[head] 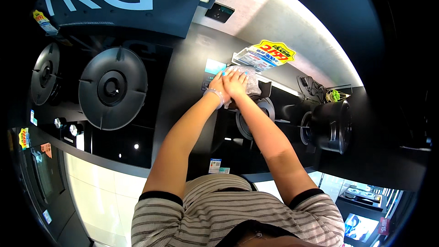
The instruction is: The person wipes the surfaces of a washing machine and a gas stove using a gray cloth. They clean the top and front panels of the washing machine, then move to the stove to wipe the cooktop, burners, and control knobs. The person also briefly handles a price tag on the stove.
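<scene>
Both my hands are together on a crumpled grey cloth [253,81] over the rear part of a black glass gas hob [236,151]. My left hand [218,87] lies at the cloth's left side, with a clear bracelet at its wrist. Against it, my right hand [235,83] presses flat on the cloth, fingers pointing away from me. Part of a burner [268,107] shows beside my right forearm. Just behind the cloth stands a yellow and white price sign [271,55] in a clear holder. What lies beneath the cloth is hidden.
On the left, a second black hob carries two large round burner covers or pans [113,88] and metal knobs [73,130]. A black pot [332,127] stands at the right, near coiled black cable [311,88] and a small green plant [334,96]. A wall socket [220,12] is behind.
</scene>
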Available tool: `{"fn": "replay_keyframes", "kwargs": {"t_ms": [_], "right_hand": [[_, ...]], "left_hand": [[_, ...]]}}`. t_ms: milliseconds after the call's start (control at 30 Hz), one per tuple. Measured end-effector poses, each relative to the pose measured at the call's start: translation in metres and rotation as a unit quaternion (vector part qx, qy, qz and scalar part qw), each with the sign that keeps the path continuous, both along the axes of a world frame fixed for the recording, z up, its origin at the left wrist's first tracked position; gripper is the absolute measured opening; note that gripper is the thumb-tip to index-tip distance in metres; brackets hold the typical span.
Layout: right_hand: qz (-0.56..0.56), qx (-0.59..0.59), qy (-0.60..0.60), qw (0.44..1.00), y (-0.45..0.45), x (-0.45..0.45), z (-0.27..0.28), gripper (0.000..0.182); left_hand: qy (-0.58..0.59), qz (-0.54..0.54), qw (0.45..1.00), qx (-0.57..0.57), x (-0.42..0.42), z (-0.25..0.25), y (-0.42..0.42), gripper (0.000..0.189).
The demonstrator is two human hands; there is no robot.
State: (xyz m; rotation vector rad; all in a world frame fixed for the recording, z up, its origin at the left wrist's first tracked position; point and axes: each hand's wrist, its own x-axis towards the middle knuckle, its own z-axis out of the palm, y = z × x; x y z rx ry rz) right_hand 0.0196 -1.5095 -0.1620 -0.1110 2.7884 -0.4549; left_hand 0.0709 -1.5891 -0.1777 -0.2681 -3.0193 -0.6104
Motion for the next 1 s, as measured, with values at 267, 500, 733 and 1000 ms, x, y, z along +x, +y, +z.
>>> {"fn": "replay_keyframes", "kwargs": {"t_ms": [267,500,733,1000], "right_hand": [[0.119,-0.327,-0.032,0.937,-0.017,0.046,0.054,0.054],[0.205,-0.795,-0.157,0.549,0.043,0.212,0.336,0.039],[0.228,-0.884,-0.093,0.397,0.114,0.241,0.388,0.05],[0.358,-0.865,-0.027,0.349,0.156,0.233,0.404,0.053]], "left_hand": [[-0.116,0.044,0.991,-0.046,0.09,0.022,-0.013,0.071],[-0.102,0.16,0.982,-0.004,0.195,0.01,-0.005,0.075],[-0.078,0.205,0.975,-0.024,0.24,0.006,0.017,0.077],[-0.065,0.212,0.975,-0.034,0.246,0.002,0.025,0.075]]}}
